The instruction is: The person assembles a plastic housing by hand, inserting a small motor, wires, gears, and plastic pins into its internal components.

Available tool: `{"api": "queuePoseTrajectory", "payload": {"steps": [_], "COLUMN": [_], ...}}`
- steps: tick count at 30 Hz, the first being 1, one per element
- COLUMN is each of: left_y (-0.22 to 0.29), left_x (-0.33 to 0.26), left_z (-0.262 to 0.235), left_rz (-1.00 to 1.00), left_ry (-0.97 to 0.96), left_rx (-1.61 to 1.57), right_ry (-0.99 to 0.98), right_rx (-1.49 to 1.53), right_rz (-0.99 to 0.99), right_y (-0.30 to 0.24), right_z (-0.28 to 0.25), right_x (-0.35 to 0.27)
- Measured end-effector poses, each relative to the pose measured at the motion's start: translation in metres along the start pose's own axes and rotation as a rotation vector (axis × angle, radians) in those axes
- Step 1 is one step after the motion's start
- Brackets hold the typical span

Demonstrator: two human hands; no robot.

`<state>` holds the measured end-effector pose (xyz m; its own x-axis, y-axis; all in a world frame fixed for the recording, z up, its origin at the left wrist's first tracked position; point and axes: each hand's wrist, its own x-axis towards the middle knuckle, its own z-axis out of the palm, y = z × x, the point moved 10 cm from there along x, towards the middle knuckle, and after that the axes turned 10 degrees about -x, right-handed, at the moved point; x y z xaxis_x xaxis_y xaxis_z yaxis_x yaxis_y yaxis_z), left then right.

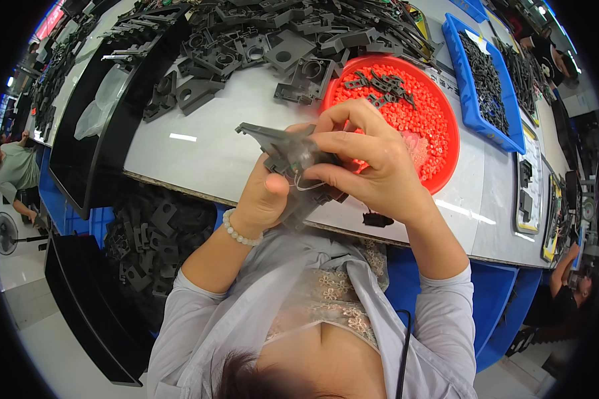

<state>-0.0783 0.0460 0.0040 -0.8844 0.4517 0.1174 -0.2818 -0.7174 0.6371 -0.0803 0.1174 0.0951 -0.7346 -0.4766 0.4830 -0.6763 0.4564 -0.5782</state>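
A dark grey moulded plastic part point(273, 141) is held up above the near edge of the white table, its narrow end pointing to the upper left. My left hand point(254, 199), with a pale bead bracelet on the wrist, is closed round it from below, thumb up. From the right, my right hand point(379, 156) grips the same part, thumb and fingers bent together against it. A thin pale loop point(301, 182) shows beside the right thumb. Blur over the middle hides whether anything small is between the right fingertips.
Behind the hands stands a red round tray point(450, 143) of small red pieces, with black clips point(386, 86) on top. A heap of dark grey parts point(286, 53) lies beyond. Right is a blue bin point(469, 113); left, a black tray point(80, 169). A small black piece point(377, 219) lies near the edge.
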Motion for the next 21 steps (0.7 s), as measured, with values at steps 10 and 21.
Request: {"api": "queuePoseTrajectory", "payload": {"steps": [10, 21], "left_y": [-0.001, 0.034], "left_x": [0.003, 0.010], "left_z": [-0.012, -0.020], "left_rz": [-0.075, 0.159], "left_ry": [0.087, 0.181], "left_rx": [-0.006, -0.039], "right_ry": [0.060, 0.346], "right_rx": [-0.158, 0.564], "right_rz": [-0.101, 0.523], "right_y": [-0.005, 0.075], "right_z": [0.002, -0.036], "right_x": [0.000, -0.070]}}
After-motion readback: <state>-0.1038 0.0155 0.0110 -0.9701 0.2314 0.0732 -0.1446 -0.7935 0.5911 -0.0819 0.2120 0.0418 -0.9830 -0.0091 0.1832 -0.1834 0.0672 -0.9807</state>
